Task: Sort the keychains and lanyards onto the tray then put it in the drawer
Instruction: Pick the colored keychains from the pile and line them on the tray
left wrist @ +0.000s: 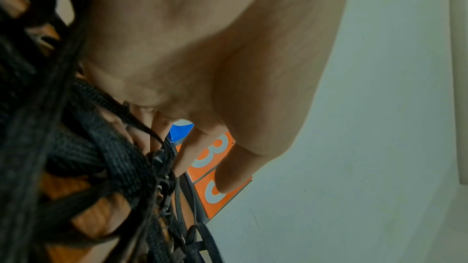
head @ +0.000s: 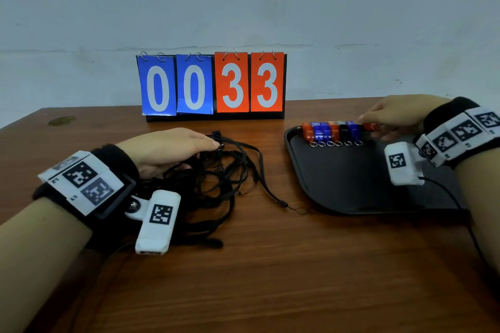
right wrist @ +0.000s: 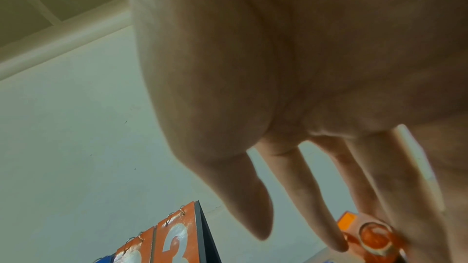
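A tangle of black lanyards [head: 224, 178] lies on the wooden table, left of centre. My left hand [head: 208, 147] rests flat on top of it, fingers stretched out toward a black clip; in the left wrist view the straps [left wrist: 106, 147] run beside the straight fingers [left wrist: 192, 147]. A black tray [head: 338, 184] sits on the right. Several orange, blue and black keychains [head: 332, 132] stand in a row along its far edge, rings toward me. My right hand [head: 378, 130] pinches an orange keychain [head: 369, 126] at the right end of that row; the same keychain [right wrist: 375, 236] shows under the fingers [right wrist: 303, 187].
A flip scoreboard [head: 213, 84] reading 0033 stands at the back of the table against the pale wall. One lanyard end [head: 284, 204] trails toward the tray's near left corner. Bare wood [head: 270, 265] stretches in front of me.
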A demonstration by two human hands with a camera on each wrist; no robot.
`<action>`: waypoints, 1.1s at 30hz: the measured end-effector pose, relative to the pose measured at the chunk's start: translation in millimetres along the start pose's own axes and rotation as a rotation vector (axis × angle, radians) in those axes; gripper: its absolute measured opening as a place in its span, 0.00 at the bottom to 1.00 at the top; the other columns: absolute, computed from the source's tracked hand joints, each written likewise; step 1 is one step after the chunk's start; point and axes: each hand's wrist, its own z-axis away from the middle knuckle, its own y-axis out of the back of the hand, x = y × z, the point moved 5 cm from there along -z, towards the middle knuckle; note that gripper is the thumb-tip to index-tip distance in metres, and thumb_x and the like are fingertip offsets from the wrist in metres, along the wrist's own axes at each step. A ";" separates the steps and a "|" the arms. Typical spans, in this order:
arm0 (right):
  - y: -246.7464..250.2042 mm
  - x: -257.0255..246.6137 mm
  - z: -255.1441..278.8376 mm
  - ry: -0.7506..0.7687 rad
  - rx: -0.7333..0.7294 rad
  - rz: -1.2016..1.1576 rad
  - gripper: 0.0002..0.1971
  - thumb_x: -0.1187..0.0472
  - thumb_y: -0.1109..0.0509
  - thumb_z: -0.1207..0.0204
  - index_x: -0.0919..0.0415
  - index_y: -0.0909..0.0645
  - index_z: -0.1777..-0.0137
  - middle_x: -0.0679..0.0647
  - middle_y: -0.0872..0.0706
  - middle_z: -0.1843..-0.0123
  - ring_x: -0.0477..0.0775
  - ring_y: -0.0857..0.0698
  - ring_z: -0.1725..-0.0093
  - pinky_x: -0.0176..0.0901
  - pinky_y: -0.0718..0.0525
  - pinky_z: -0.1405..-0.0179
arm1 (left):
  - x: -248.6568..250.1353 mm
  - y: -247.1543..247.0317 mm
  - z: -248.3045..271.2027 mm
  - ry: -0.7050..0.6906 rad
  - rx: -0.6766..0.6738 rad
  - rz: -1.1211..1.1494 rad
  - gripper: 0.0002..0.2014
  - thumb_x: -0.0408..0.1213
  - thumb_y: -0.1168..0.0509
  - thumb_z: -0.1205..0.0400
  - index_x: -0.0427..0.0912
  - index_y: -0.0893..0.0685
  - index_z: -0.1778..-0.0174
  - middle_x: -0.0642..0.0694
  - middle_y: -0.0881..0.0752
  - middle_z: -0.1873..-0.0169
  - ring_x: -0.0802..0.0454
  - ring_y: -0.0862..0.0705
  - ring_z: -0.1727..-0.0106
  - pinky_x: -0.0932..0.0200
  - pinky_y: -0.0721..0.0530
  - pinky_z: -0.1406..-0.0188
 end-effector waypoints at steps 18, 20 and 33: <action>-3.3 -1.2 0.6 0.022 -0.066 0.145 0.17 0.51 0.36 0.14 0.64 0.14 0.42 0.63 0.21 0.57 0.60 0.25 0.58 0.45 0.23 0.62 | -0.4 1.9 -0.7 -0.015 0.006 -0.049 0.13 0.52 0.37 0.12 0.57 0.13 0.35 0.50 0.15 0.34 0.50 0.19 0.33 0.58 0.19 0.45; -3.8 -2.7 -0.4 0.012 -0.060 0.123 0.16 0.52 0.36 0.14 0.64 0.15 0.41 0.64 0.18 0.55 0.60 0.22 0.57 0.46 0.20 0.61 | -1.8 2.4 -1.4 -0.002 0.006 -0.051 0.12 0.53 0.36 0.12 0.58 0.13 0.37 0.49 0.15 0.33 0.46 0.18 0.31 0.57 0.19 0.44; -3.8 -10.8 9.4 -0.021 0.051 0.131 0.14 0.54 0.34 0.14 0.56 0.25 0.32 0.63 0.16 0.38 0.60 0.13 0.44 0.55 0.12 0.43 | 0.8 1.2 1.5 -0.019 -0.028 0.010 0.15 0.51 0.35 0.13 0.47 0.06 0.44 0.46 0.08 0.42 0.44 0.13 0.35 0.54 0.18 0.39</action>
